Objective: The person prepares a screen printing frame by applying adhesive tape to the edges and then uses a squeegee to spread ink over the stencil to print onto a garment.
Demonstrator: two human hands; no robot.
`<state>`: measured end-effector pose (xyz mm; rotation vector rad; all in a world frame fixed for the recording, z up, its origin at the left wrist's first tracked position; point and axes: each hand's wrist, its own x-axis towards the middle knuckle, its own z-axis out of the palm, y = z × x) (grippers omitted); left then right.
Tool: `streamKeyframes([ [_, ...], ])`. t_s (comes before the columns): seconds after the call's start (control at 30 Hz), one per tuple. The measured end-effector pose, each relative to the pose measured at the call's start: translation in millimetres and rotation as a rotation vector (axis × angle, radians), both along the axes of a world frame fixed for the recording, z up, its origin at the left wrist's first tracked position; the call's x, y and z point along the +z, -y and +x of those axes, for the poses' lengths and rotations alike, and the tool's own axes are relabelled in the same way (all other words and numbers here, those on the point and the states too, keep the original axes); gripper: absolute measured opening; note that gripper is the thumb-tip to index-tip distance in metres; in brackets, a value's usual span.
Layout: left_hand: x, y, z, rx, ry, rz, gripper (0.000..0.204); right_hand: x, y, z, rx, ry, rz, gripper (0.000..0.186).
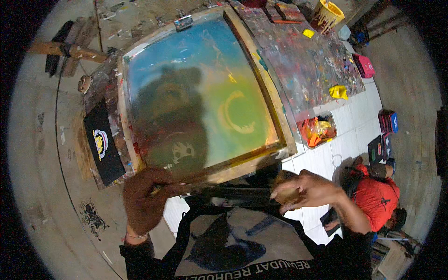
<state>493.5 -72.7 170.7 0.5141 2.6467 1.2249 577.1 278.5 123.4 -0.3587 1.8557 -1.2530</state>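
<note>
The screen-printing frame (242,171) lies just beyond the left hand (147,195) and right hand (305,190), both curled, though blur leaves me unable to tell what either grips; the metal clamp (184,23) at its far edge probably keeps it aligned

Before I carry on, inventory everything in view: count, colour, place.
Framed screen: one, blue, green, yellow, centre
Clamp: one, grey, screen's far edge
Table: one, paint-stained, beneath screen
Bucket: one, yellow, table's far right corner
Scraps: two, yellow, on table
Open container: one, orange and yellow contents, right of screen
Printed cloth: one, black, left of screen
Bundle: one, pink, right of table
Floor tiles: several, white, right
Co-worker: one, red shirt, lower right
Own shirt: one, black, bottom centre
Left hand: one, bare, lower left, grip unclear
Right hand: one, bare, below screen's right corner, grip unclear
</note>
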Motion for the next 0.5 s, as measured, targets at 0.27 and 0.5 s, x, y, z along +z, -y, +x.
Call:
streamKeyframes([
  [0.27,-12.0,4.1,-4.0,0.081,0.026,-0.094,0.017,-14.4,-6.0,-14.9,-0.002,-0.045,-0.004,0.054],
  [0.5,2.5,64.9,20.5,0.302,-0.164,-0.062,0.021,34.6,-11.1,-23.0,0.106,-0.232,-0.073,0.028],
])
